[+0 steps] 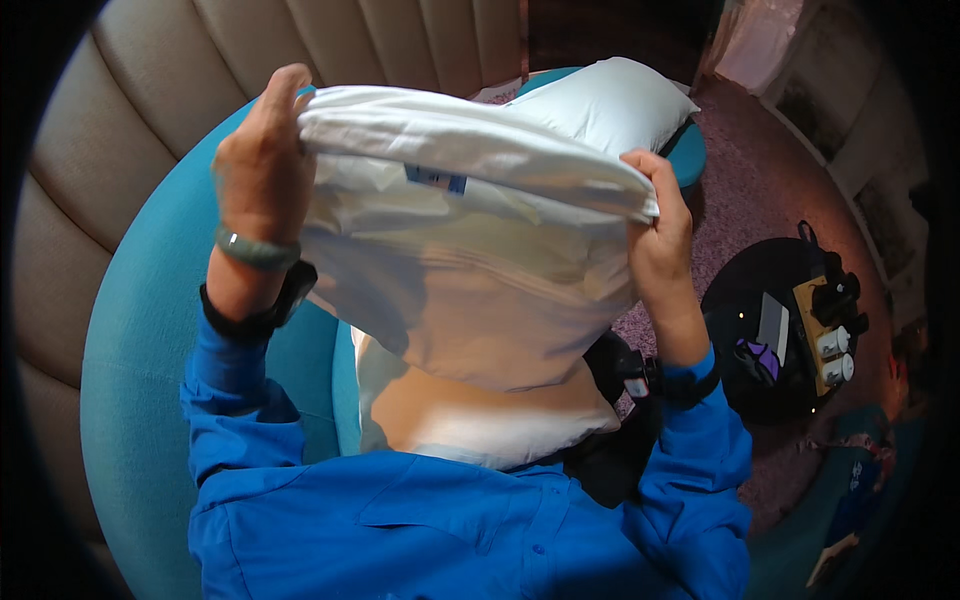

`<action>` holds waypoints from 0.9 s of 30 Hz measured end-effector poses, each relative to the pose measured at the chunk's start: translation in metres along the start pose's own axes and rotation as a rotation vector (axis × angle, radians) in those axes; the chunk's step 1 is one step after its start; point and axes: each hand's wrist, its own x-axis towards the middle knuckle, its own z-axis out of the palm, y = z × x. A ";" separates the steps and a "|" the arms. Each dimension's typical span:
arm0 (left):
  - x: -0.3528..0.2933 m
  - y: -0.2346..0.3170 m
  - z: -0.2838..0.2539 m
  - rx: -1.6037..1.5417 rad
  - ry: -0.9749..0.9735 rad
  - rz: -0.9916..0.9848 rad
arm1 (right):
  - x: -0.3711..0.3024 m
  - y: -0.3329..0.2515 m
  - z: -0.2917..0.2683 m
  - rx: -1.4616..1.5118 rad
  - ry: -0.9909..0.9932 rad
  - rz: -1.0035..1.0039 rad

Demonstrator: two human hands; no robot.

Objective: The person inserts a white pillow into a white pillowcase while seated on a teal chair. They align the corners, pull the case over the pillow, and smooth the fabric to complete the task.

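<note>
Fingers of left hand (262, 150) and right hand (655, 215) pinched shut over the two upper corners of a white cotton pillowcase (470, 270), raised above a bare cream pillow (470, 425) at the lap on the teal bedsheet (130, 390). Likely light, limp and slightly slippery, so best gripped at the hem corners, exactly where the fingertips sit. Beyond the right fingers, a second white pillow (610, 100); below them, well apart, a round black tray of small gadgets (785, 335) on purple carpet (760, 190), nothing blocking.

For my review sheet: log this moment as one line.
left hand: grips pillowcase top edge | right hand: grips other corner | pillow: lower end protruding | second pillow: on bed
</note>
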 end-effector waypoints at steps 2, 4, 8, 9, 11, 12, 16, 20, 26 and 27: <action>-0.022 -0.001 -0.022 -0.011 -0.151 -0.043 | -0.021 -0.004 -0.006 -0.093 -0.052 0.038; -0.059 0.006 -0.034 -0.134 -0.315 -0.085 | -0.056 -0.004 -0.007 -0.179 -0.119 0.080; -0.149 0.043 -0.021 -0.210 -0.747 -0.260 | -0.140 0.006 0.002 -0.308 -0.429 0.318; -0.170 0.053 -0.020 -0.198 -0.869 -0.324 | -0.156 0.009 0.003 -0.345 -0.507 0.426; -0.200 0.069 -0.024 -0.302 -0.799 -0.405 | -0.177 0.013 0.003 -0.303 -0.434 0.486; -0.207 0.072 -0.021 -0.311 -0.705 -0.427 | -0.182 0.016 0.004 -0.343 -0.378 0.455; -0.208 0.082 -0.014 -0.497 -0.375 -0.502 | -0.179 0.015 0.012 -0.092 -0.045 0.333; -0.192 0.087 -0.008 -0.757 -0.250 -0.661 | -0.173 0.009 0.022 0.050 0.011 0.445; -0.184 0.080 -0.008 -0.651 -0.390 -0.566 | -0.177 0.007 0.019 0.003 -0.205 0.455; -0.185 0.079 -0.008 -0.638 -0.435 -0.581 | -0.176 0.008 0.018 -0.037 -0.242 0.451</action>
